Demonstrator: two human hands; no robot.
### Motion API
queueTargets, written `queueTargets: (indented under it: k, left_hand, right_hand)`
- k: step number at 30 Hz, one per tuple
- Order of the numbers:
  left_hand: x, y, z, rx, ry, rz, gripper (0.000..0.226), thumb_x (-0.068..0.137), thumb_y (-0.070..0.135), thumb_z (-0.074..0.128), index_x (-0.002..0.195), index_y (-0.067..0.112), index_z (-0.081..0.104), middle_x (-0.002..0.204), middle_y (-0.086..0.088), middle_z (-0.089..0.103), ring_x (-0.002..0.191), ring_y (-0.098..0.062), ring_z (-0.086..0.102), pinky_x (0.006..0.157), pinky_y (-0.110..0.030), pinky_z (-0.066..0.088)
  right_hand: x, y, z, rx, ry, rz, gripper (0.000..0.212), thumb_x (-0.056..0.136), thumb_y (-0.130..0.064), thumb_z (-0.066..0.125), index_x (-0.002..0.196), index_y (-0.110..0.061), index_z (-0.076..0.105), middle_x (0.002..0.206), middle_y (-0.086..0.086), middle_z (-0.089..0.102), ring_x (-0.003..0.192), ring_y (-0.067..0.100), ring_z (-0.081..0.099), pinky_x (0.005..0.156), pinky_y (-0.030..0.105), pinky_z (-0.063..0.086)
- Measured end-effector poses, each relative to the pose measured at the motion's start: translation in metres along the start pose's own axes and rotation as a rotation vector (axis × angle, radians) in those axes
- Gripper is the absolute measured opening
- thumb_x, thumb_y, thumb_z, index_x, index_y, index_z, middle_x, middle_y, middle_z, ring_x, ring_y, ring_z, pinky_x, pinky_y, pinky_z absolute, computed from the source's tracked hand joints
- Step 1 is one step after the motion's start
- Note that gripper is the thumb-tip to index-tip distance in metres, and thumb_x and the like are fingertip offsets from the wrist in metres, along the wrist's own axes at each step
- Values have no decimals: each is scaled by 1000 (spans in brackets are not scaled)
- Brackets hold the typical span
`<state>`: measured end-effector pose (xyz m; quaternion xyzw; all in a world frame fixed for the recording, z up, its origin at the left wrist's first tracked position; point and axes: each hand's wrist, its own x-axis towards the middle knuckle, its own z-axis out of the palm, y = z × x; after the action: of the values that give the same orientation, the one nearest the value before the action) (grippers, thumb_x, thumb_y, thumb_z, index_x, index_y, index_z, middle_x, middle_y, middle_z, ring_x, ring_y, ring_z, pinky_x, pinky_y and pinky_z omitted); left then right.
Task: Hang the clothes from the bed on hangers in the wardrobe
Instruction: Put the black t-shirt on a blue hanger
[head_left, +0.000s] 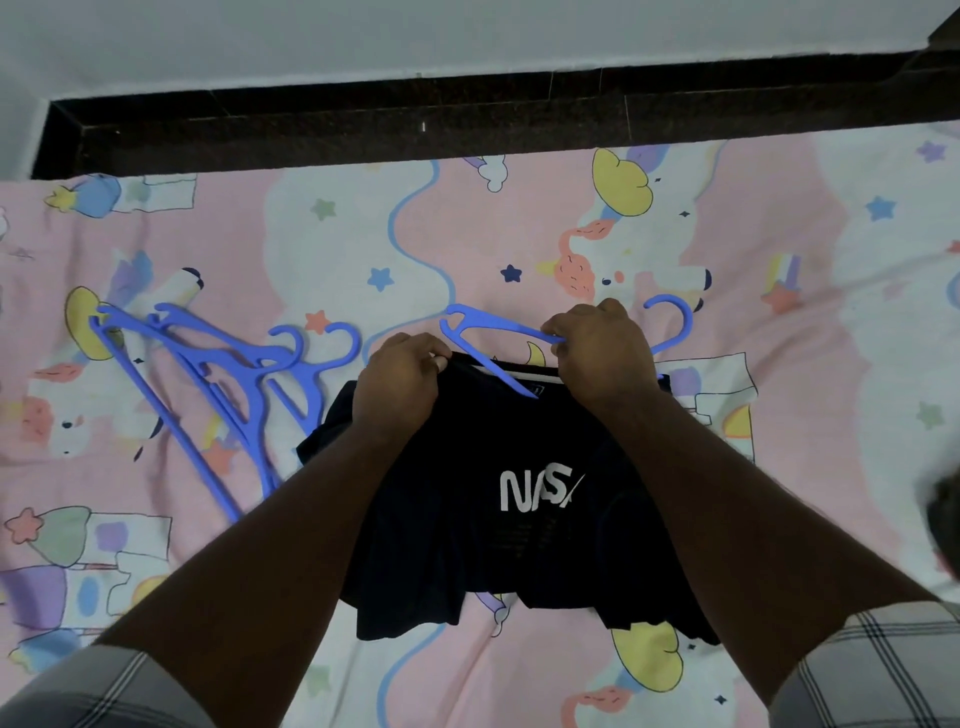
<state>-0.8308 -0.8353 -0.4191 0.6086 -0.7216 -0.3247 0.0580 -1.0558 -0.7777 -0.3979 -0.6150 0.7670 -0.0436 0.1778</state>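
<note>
Left hand: left hand (402, 375) pinches the collar edge of the black T-shirt (519, 499) at the 10 o'clock side of the neck opening, fingers curled on the fabric.
Right hand: right hand (602, 353) grips the blue hanger (498, 345) near its centre, fingers wrapped around the plastic; contact with the collar underneath cannot be confirmed.
Garment position: the T-shirt lies front-up on the patterned bedsheet (779, 291), collar at 12 o'clock, hem at 6 o'clock toward the person.
Hanger position: one arm enters the neck opening; the other arm and the hook project at 12 to 2 o'clock beyond the collar.
Spare hangers: a stack of blue hangers (218, 374) lies at 9 o'clock, just beside the left sleeve of the shirt.
Step in hand: judged as feeding the hanger through the neck.
Procedure: hold the collar open and taut with the left hand; slide the inserted arm fully into one shoulder, then tilt the hanger to seat the opposite arm.
Caution: overstretching the collar is likely if both arms are forced in together.
</note>
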Motion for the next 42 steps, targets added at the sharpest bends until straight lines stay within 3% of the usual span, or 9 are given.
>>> queueTargets:
  k: [11,16,19,22,27,33,35,37,42]
  left_hand:
    - [-10,0,-24,-271,310,-45,20,93,14,58,98,26,73,99,12,70,90,-7,62,75,-8,39]
    - [-27,15,-23,-260,168,202,18,94,18,61,107,25,72,100,15,70,85,-2,59,77,-12,44]
    - [-37,8,-24,-269,178,119,22,95,26,61,115,32,69,95,18,65,83,3,58,77,-16,46]
    - [-42,-1,-26,-224,181,38,22,97,25,59,116,29,70,93,20,58,78,0,57,81,-24,47]
    - [-46,3,-14,-190,107,5,25,99,25,56,120,25,68,115,10,67,97,-5,57,80,-15,39]
    - [-58,8,-6,-288,93,-26,24,99,19,57,120,20,69,109,14,66,98,-1,58,77,-4,36]
    - [-60,11,-4,-331,76,-41,24,99,19,58,121,21,69,108,14,67,99,-1,60,78,-5,38]
    - [-62,13,-2,-383,44,-61,23,99,21,59,119,23,69,104,15,68,99,-2,62,82,-10,43]
    - [-68,19,-1,-532,-32,-121,16,99,24,60,104,37,68,96,16,71,92,-2,67,86,-24,51]
  right_hand:
    - [-19,-19,4,-108,-67,-153,31,92,-14,50,116,-24,68,102,-1,67,101,25,47,79,37,34]
    - [-28,-42,14,1,-78,-268,27,91,-19,56,111,-24,73,101,-1,72,99,28,51,79,37,41]
    - [-28,-33,14,360,67,-47,26,87,-11,57,102,-16,77,98,6,76,93,28,64,84,32,51]
    - [-26,6,7,447,181,345,26,93,-11,60,117,-10,71,114,9,72,105,23,65,89,24,43]
    - [-16,38,10,386,-56,608,47,99,-31,57,137,-5,51,136,15,58,126,34,52,100,40,42]
    - [1,31,9,711,-40,693,32,97,-20,60,114,7,62,101,20,63,91,32,64,75,28,52]
    - [3,26,8,774,-7,678,36,96,-19,63,114,12,61,108,31,62,100,40,64,85,40,56]
    - [5,18,4,863,9,646,35,96,-20,64,122,4,64,119,24,65,107,36,64,95,46,54]
    - [13,-3,-19,1022,6,522,13,97,-14,61,87,-16,68,91,8,72,75,21,68,76,35,56]
